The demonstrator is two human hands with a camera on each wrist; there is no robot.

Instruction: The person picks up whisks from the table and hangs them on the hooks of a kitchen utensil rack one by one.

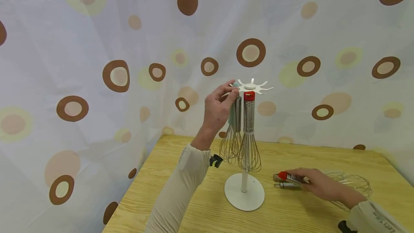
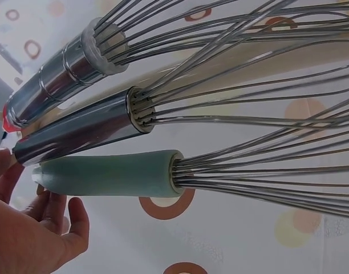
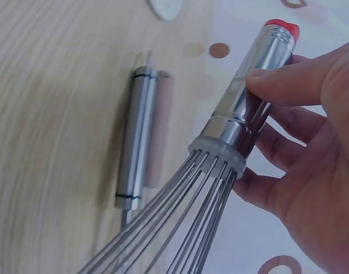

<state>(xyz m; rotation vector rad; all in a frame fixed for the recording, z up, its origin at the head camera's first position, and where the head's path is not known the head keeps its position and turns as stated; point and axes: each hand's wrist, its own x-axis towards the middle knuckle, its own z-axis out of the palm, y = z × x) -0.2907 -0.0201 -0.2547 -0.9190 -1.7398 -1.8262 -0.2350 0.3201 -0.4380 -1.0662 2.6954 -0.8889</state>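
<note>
My left hand (image 1: 218,109) is up at the top of a white utensil stand (image 1: 250,86), its thumb and fingers pinching the upper end of a steel-handled whisk (image 2: 83,128). Behind that one, a mint-green-handled whisk (image 2: 112,174) hangs right by the fingers. A whisk with a red-capped steel handle (image 1: 249,116) hangs on the near side, wires downward. Low at the right, my right hand (image 1: 326,186) grips another red-capped steel whisk (image 3: 248,85), thumb on one side of the handle and fingers on the other. Part of its wire loops falls outside the right wrist view.
A slim steel-handled whisk (image 3: 134,137) lies on the wooden table (image 1: 181,175), beside a brownish-pink handle (image 3: 161,128). The stand's round white base (image 1: 233,197) sits left of them. A dotted curtain (image 1: 155,28) hangs behind the table.
</note>
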